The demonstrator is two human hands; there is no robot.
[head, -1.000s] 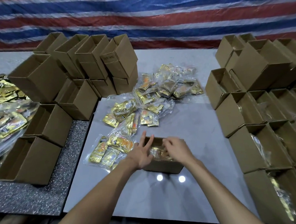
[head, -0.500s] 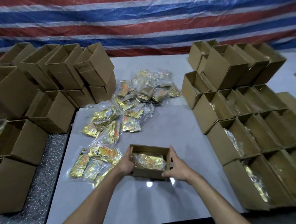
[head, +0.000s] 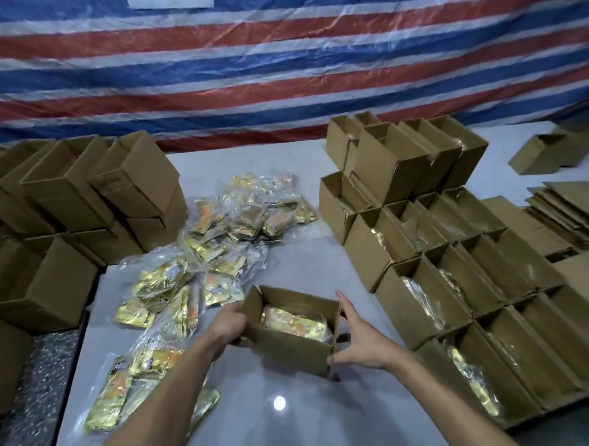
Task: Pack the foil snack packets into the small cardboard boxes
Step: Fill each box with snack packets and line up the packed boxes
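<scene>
Low centre, the left hand [head: 228,328] grips one end of the small cardboard box [head: 293,350] and the right hand [head: 359,342] clasps the other, with foil snack packets [head: 293,321] lying inside. Its long axis runs left to right between them. The filled boxes [head: 368,253] stand at the right of the frame, nearer the right hand, and I'd guess it goes there.

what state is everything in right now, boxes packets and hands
held box, top open, gold packets inside, gripped at both ends
left hand, grips the box's left end
right hand, holds the box's right end
loose packets, bagged, heaped, unpacked
right boxes, open in rows, several filled
left boxes, stacked, contents not visible
flat cardboard, unfolded, piled
</scene>
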